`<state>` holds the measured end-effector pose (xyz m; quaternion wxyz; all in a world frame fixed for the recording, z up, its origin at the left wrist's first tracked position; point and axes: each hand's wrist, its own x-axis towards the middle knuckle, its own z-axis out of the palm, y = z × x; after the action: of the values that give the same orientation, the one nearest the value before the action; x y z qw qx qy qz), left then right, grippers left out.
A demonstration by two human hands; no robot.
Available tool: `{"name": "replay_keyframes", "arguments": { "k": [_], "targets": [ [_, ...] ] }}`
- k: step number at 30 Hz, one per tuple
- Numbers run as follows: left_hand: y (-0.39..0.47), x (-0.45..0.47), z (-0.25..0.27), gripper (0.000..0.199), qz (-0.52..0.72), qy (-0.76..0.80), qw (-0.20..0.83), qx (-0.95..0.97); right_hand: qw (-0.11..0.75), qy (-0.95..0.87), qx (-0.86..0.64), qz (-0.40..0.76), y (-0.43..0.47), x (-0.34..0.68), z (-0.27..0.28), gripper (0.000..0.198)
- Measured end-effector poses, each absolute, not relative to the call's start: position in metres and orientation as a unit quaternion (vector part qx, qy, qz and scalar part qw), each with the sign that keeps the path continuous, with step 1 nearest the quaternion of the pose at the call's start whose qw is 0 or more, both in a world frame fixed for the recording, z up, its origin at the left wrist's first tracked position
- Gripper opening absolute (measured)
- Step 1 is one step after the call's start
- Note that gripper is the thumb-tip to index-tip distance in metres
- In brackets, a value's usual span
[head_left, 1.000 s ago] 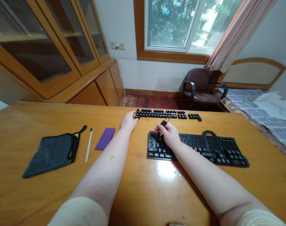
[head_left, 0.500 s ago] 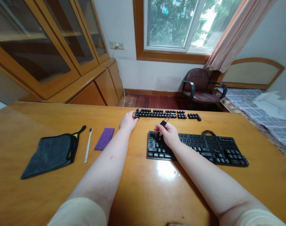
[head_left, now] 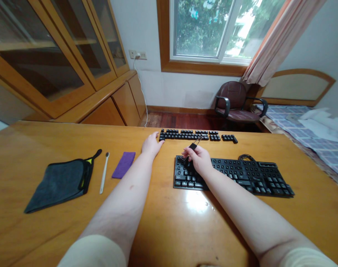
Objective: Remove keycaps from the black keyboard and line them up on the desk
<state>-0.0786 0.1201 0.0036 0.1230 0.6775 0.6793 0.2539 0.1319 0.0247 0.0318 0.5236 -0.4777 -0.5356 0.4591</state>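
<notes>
A black keyboard [head_left: 235,181] lies on the desk in front of me, its upper rows stripped to bare switches and its lower keys in place. My right hand [head_left: 200,157] hovers over its upper left part, closed on a keycap puller [head_left: 193,146] with a black handle and wire loops. Removed black keycaps [head_left: 185,135] stand in grouped rows near the far edge. Beside the left end of those rows rests my left hand [head_left: 152,144], thumb and fingers apart around the end keycaps. Whether it touches them is hard to see.
To the left lie a folded dark grey cloth [head_left: 57,183], a white brush [head_left: 104,174] and a purple cloth [head_left: 123,165]. A coiled cable [head_left: 246,157] sits behind the keyboard. Beyond the desk [head_left: 163,222] are an armchair [head_left: 235,100], a bed and a glass-doored cabinet.
My left fingers have eased slightly apart at the end keycaps. My right hand stays over the keyboard with the keycap puller.
</notes>
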Motion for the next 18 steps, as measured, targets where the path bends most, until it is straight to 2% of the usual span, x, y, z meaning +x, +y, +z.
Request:
{"name": "replay_keyframes", "arguments": {
  "k": [4,8,12,15,18],
  "targets": [
    [0.118,-0.076,0.002,0.055,0.26,0.677,0.131,0.676,0.527,-0.537,-0.475,0.457,0.025,0.132,0.031,0.031],
    [0.116,-0.075,0.01,0.046,0.3,0.685,0.126,0.652,0.526,-0.544,-0.471,0.454,0.025,0.132,0.029,0.032],
    [0.099,-0.072,0.059,0.034,0.39,0.664,0.109,0.629,0.529,-0.542,-0.464,0.459,0.027,0.132,0.026,0.034],
    [0.065,-0.06,0.11,0.025,0.571,0.52,0.132,0.621,0.531,-0.539,-0.464,0.461,0.028,0.132,0.023,0.035],
    [0.021,-0.042,0.137,0.019,0.625,0.454,0.175,0.61,0.533,-0.539,-0.456,0.466,0.028,0.133,0.022,0.035]
  ]
}}
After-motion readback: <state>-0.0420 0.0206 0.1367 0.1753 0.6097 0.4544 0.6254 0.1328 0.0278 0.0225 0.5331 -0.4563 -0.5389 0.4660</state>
